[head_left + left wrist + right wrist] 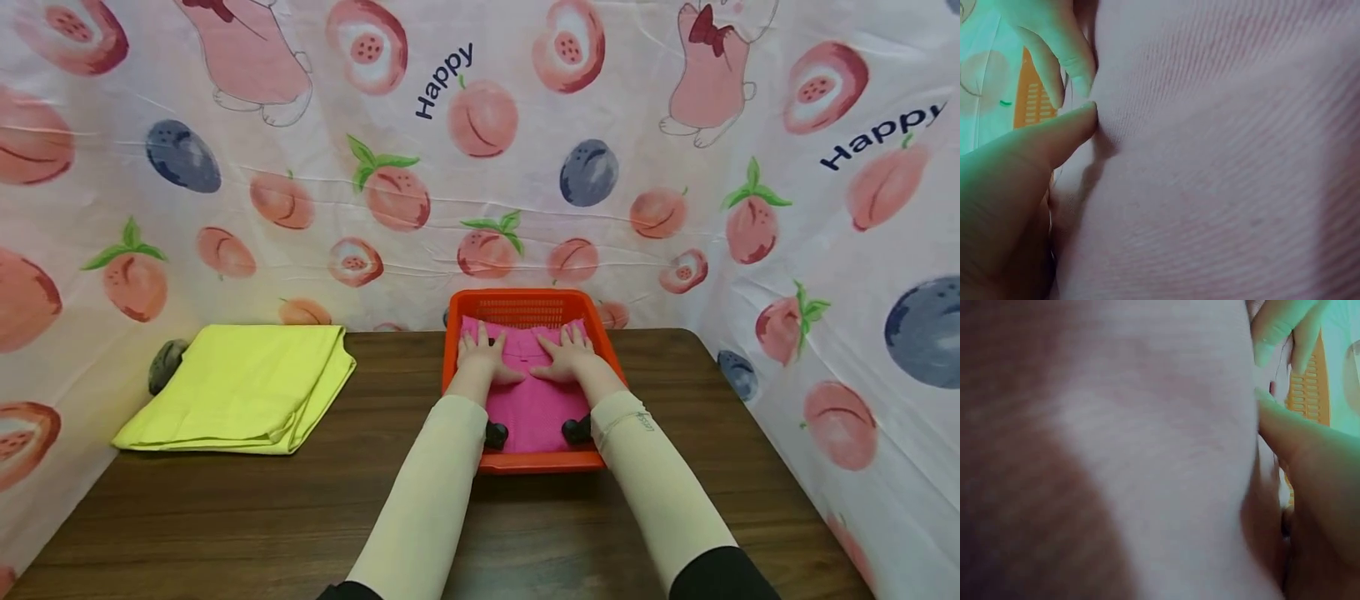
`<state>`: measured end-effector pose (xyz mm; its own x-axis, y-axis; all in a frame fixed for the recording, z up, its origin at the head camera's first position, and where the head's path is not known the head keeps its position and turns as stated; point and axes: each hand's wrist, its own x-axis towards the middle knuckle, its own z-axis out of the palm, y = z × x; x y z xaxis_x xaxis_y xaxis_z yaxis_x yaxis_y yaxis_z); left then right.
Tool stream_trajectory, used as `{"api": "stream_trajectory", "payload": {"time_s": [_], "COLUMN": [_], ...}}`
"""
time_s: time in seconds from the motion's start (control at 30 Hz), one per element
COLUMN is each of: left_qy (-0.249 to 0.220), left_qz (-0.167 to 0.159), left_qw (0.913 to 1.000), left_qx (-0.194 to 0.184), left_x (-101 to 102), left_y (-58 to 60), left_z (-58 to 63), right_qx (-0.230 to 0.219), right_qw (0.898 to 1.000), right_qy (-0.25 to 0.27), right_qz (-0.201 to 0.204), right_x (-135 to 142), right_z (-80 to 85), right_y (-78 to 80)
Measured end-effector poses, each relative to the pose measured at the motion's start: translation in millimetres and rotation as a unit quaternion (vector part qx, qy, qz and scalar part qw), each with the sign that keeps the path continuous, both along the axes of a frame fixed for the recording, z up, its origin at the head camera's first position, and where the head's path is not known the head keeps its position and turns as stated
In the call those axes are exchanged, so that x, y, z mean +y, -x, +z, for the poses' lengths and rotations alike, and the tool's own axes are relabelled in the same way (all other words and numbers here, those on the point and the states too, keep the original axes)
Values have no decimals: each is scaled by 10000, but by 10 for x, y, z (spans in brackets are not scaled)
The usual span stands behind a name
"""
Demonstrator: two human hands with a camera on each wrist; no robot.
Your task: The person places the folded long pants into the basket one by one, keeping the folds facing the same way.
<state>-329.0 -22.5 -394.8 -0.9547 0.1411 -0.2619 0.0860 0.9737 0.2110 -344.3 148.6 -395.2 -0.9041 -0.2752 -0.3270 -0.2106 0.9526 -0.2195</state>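
Observation:
A pink folded cloth (525, 412) with visible seams lies in an orange-red plastic basket (540, 463). On its left half my left hand (480, 357) rests with the fingers spread and pointing away from me. My right hand (573, 360) lies the same way on the right half, thumbs pointing toward each other. Close up in the left wrist view, ribbed fabric (1210, 175) fills most of the picture, with the thumb (1063, 137) touching it. The right wrist view has the fabric (1172, 437) close to the camera too.
A folded yellow cloth (232, 383) sits at the back left of the brown wooden table (375, 483). Behind and on both sides hangs a fruit-printed sheet (517, 183). The basket stands near the table's back edge.

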Motion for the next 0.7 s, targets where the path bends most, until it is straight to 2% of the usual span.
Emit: {"api": "stream_trajectory", "payload": {"time_s": [0.5,0.7], "left_qy": [113,126], "left_qz": [85,89], "left_qw": [9999,9998], "left_qx": [-61,-108], "left_x": [50,8], "left_y": [-15,-11], "left_z": [5,18], "right_qx": [-260,-193], "right_qw": [9995,9998], "right_qy": [110,-18], "right_qz": [-113,85], "right_x": [54,8], "right_z": [-26,-4], "right_y": [64,60]}}
